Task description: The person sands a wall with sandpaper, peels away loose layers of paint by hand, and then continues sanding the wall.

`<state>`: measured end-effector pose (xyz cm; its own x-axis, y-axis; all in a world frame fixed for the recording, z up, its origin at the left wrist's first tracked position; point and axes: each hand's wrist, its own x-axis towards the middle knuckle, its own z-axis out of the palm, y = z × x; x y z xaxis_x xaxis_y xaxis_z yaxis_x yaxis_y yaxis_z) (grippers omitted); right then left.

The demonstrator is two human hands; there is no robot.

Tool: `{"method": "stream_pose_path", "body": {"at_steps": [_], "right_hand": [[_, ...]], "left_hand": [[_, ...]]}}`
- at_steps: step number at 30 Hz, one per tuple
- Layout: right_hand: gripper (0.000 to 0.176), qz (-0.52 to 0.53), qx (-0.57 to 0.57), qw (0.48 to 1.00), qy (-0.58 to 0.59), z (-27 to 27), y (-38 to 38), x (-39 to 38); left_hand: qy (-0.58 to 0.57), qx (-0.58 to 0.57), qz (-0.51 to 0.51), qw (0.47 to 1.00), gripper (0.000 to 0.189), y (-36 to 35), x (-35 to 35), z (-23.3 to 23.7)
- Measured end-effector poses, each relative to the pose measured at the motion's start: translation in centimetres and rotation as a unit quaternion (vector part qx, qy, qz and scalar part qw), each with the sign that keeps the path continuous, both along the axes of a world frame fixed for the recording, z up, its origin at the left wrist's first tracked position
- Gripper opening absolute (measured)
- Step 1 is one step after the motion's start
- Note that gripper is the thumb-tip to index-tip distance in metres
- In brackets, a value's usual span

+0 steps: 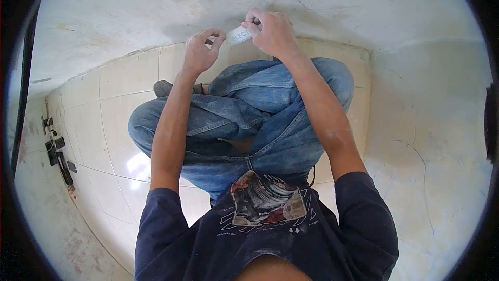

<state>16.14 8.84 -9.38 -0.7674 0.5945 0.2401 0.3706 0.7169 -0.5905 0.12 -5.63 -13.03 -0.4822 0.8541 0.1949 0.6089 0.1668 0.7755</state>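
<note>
A short white printed strip [240, 36], with letters reading "ELECT" in part, is stretched between my two hands close to the wall. My left hand [202, 51] pinches its left end between thumb and fingertips. At the other end, my right hand [274, 32] grips the strip with thumb and curled fingers, covering the rest of the lettering. Pale dust coats the fingers of both hands. The strip slants slightly up to the right, just above where the wall [171, 5] meets the floor.
I sit cross-legged in jeans [249, 99] on cream floor tiles [130, 76]. A second wall [426, 125] with cracks rises on the right. Along the left wall lie dark power adapters and cables [60, 156]. A dark shoe [162, 88] shows beside my left knee.
</note>
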Motion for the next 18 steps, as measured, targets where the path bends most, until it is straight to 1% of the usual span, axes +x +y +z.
{"method": "stream_pose_path", "body": {"at_steps": [4, 7, 9, 12, 18], "right_hand": [[0.014, -0.006, 0.013, 1.0, -0.014, -0.17, -0.05, -0.09], [0.013, 0.002, 0.034, 0.999, 0.017, -0.36, -0.18, -0.04], [0.013, 0.002, 0.037, 0.999, 0.007, -0.36, -0.41, 0.05], [0.013, -0.001, 0.052, 0.999, 0.013, -0.47, -0.51, 0.04], [0.014, 0.012, 0.048, 0.998, 0.032, -0.39, -0.6, -0.05]], "left_hand": [[-0.001, 0.006, -0.019, 1.0, 0.017, 0.11, -0.17, -0.42], [-0.003, 0.026, -0.041, 0.999, 0.016, 0.05, 0.22, -0.27], [-0.015, 0.038, -0.064, 0.997, 0.015, -0.08, 0.44, -0.16], [-0.036, 0.03, -0.067, 0.997, 0.013, -0.11, 0.57, -0.1], [-0.011, -0.003, -0.045, 0.999, 0.015, -0.02, 0.66, 0.22]]}}
